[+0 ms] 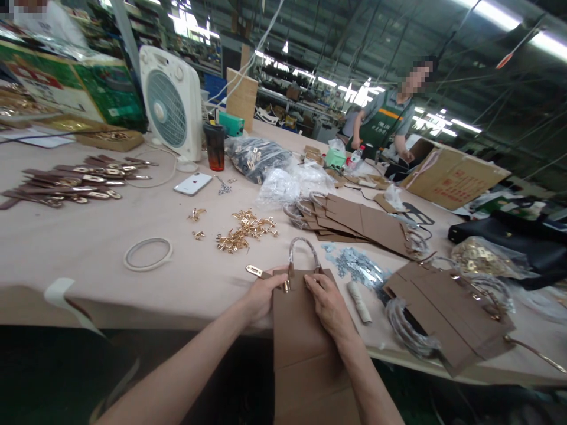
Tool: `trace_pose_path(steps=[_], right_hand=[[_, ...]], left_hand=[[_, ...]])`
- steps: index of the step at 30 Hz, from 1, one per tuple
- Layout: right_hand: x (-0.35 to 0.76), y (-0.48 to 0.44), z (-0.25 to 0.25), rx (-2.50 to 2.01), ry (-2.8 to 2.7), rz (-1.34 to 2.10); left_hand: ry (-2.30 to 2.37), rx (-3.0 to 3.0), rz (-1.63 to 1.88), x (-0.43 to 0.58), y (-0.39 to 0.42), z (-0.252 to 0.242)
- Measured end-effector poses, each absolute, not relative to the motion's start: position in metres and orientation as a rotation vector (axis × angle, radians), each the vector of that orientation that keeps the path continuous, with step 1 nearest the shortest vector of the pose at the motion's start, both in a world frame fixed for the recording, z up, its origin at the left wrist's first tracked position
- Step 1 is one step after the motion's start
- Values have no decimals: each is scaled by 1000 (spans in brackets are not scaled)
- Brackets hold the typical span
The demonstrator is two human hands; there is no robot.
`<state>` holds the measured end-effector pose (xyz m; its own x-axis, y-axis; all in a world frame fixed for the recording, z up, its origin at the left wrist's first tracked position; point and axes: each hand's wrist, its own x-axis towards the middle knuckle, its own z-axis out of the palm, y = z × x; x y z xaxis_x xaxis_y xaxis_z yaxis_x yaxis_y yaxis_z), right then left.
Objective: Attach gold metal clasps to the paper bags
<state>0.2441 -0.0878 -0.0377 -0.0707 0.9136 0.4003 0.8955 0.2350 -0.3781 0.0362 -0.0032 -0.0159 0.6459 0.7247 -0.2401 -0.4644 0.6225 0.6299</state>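
A brown bag panel (pixel 296 330) with a plastic-wrapped handle (pixel 304 241) hangs over the table's front edge towards me. My left hand (pixel 262 297) grips the panel's left upper edge, its thumb on top beside a small gold-coloured fitting (pixel 286 286). From that hand a brown strap with a gold-coloured slotted plate (pixel 254 270) sticks out to the left. My right hand (pixel 326 300) is closed in a pinch on the panel's face, below the handle's right base. What its fingertips hold, if anything, is too small to make out.
Gold-coloured fittings (pixel 248 229) lie beyond my hands, with flat silver plates (pixel 359 265) to the right. Stacked brown panels (pixel 354 215), more panels (pixel 447 307), a tape roll (pixel 148 254), a phone (pixel 193 183), straps (pixel 71 183) and a fan (pixel 170 103) surround them. A co-worker (pixel 390 118) stands across the table.
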Motion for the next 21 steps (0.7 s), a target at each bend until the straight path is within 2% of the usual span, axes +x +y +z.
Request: trace_pose_path(steps=[12,21], right_hand=[[239,-88,-41,-1730,-1974,-93],[224,-95,-36,-1966,-2108,-344]], left_hand=[[506,573,707,38,-1,-19],[529,560,698,38,1,-16]])
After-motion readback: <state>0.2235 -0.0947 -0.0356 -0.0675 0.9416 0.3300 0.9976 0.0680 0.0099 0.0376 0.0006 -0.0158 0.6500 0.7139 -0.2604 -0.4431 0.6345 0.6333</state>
